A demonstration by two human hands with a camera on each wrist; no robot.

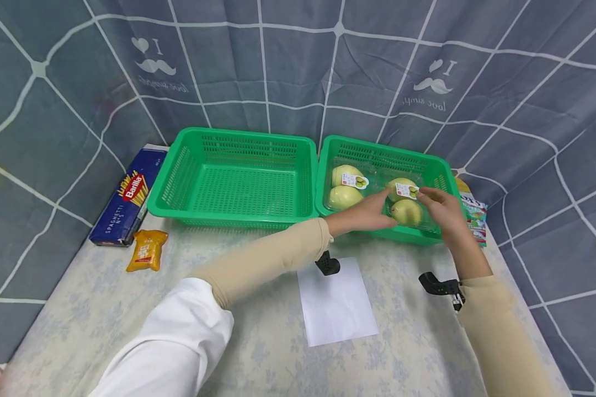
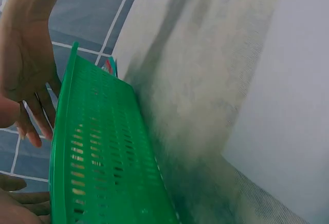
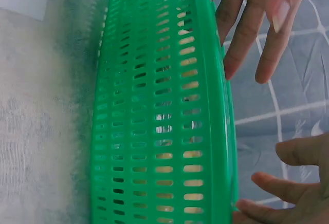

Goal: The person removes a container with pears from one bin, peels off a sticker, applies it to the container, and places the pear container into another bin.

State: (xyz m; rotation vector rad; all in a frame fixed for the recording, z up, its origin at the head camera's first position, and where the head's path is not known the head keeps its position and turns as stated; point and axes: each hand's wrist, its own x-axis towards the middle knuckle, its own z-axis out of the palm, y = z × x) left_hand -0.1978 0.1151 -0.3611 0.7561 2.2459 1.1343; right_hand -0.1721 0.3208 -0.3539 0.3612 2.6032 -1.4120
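Observation:
Two clear plastic packs of pale yellow-green fruit lie side by side in the right green basket (image 1: 387,149): a left pack (image 1: 345,196) and a right pack (image 1: 407,212), each with a white label. My left hand (image 1: 365,214) reaches over the basket's front rim beside the right pack, fingers extended. At that pack's other side is my right hand (image 1: 442,209), its fingers spread and slightly bent near the label. In the right wrist view the left hand (image 3: 262,13) and right hand (image 3: 298,183) face each other above the rim. Whether fingertips touch the pack cannot be told.
Left of it stands another green basket (image 1: 248,187). A blue spaghetti box (image 1: 129,198) and an orange snack packet (image 1: 148,251) lie at the left. White paper (image 1: 335,303) lies in front. Colourful packets (image 1: 473,212) sit beyond the right basket; a grey curtain (image 1: 298,66) hangs behind.

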